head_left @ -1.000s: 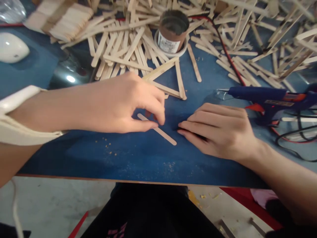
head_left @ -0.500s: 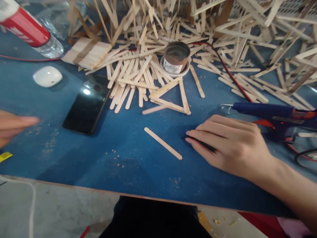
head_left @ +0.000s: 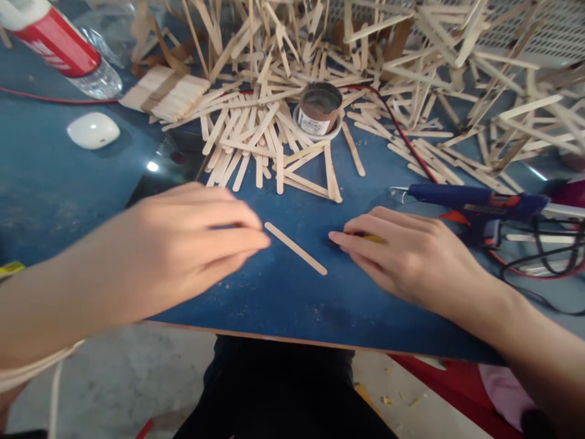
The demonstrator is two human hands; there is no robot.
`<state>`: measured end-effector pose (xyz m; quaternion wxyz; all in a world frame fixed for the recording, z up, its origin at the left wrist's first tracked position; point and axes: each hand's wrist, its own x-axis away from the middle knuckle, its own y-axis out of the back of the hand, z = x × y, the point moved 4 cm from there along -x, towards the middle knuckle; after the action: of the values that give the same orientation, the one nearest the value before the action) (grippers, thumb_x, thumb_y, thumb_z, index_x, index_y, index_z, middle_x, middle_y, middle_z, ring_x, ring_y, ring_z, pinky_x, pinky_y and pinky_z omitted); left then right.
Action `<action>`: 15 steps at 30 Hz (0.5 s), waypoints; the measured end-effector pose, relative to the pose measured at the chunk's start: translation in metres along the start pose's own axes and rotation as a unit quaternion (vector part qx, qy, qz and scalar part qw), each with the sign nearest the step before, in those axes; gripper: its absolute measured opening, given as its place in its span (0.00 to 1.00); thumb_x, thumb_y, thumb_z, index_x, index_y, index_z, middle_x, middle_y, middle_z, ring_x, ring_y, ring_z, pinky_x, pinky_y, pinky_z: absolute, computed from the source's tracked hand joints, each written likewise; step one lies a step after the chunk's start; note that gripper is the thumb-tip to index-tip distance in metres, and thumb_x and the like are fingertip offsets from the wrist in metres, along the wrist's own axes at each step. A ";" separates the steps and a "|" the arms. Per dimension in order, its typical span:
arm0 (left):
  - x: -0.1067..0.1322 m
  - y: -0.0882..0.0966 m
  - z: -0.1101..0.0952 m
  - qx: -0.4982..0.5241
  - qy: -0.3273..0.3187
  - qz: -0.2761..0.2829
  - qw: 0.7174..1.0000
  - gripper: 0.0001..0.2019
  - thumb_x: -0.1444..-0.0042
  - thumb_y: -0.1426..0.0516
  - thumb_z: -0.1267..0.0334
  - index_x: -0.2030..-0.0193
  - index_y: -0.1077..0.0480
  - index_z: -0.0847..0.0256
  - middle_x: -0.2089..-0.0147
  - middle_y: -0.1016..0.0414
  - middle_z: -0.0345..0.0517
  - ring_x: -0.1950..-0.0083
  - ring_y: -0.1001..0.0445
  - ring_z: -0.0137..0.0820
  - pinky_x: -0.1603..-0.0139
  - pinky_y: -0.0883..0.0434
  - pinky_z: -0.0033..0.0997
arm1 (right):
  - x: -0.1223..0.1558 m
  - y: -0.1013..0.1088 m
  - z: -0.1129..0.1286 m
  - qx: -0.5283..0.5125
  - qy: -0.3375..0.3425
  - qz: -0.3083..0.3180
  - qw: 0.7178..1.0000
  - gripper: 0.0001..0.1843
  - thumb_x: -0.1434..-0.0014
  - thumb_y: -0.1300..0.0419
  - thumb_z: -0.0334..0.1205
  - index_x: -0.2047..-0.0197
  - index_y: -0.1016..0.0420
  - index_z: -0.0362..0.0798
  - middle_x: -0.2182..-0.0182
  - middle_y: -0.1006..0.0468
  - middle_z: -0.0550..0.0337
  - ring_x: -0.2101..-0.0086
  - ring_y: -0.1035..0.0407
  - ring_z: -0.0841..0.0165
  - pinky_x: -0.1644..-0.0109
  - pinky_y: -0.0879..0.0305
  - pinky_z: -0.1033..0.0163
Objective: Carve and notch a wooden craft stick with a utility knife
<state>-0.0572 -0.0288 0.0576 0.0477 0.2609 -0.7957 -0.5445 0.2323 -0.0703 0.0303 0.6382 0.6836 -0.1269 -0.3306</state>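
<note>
On the blue tabletop lies a single wooden craft stick [head_left: 297, 249], slanting between my two hands. My left hand [head_left: 201, 235] hovers at the stick's upper left end, slightly smeared by motion. Its fingers are bent loosely with a gap between them, and nothing shows in them. To the right of the stick, my right hand [head_left: 388, 244] rests on the table with curled fingers. A bit of something yellow [head_left: 375, 238] peeks out between those fingers; the rest of it is hidden. Behind the stick, a triangle of joined craft sticks [head_left: 308, 183] touches the loose pile.
A pile of craft sticks [head_left: 237, 131] and a small brown pot [head_left: 317, 113] lie behind. The blue glue gun [head_left: 475, 204] is right, near black cable [head_left: 539, 256]. My left hand partly covers a phone [head_left: 159, 167]. A white mouse [head_left: 94, 130] and bottle [head_left: 68, 55] stand left.
My left hand has come in from the left edge to the lone stick. A blurred stick near the triangle now lies upright in view against the pile. My right hand stays curled.
</note>
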 end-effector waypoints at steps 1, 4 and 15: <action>-0.025 -0.008 -0.004 -0.035 -0.018 0.027 0.999 0.12 0.24 0.45 0.67 0.48 0.19 0.57 0.48 0.15 0.46 0.47 0.21 0.39 0.43 0.26 0.43 | 0.000 0.001 0.000 0.000 -0.005 -0.002 1.000 0.12 0.28 0.38 0.28 0.44 0.19 0.44 0.55 0.14 0.53 0.61 0.20 0.63 0.61 0.22 0.58; -0.070 -0.024 -0.001 -0.030 -0.027 0.062 0.997 0.13 0.24 0.45 0.64 0.55 0.18 0.56 0.53 0.16 0.46 0.51 0.19 0.38 0.50 0.25 0.39 | 0.002 0.002 -0.002 0.016 -0.025 -0.018 0.999 0.14 0.28 0.37 0.31 0.41 0.19 0.47 0.57 0.15 0.55 0.62 0.21 0.64 0.61 0.23 0.58; -0.065 -0.053 0.026 0.100 -0.085 0.105 0.986 0.13 0.25 0.43 0.66 0.54 0.16 0.53 0.51 0.16 0.46 0.52 0.20 0.35 0.48 0.27 0.37 | 0.017 0.004 -0.024 -0.012 -0.056 0.037 0.998 0.17 0.29 0.37 0.30 0.39 0.21 0.42 0.53 0.18 0.49 0.56 0.21 0.60 0.51 0.20 0.54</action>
<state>0.0084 0.0093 0.0130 0.0108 0.1320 -0.8702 -0.4746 0.2605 -0.0624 0.0283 0.6498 0.6511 -0.1838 -0.3464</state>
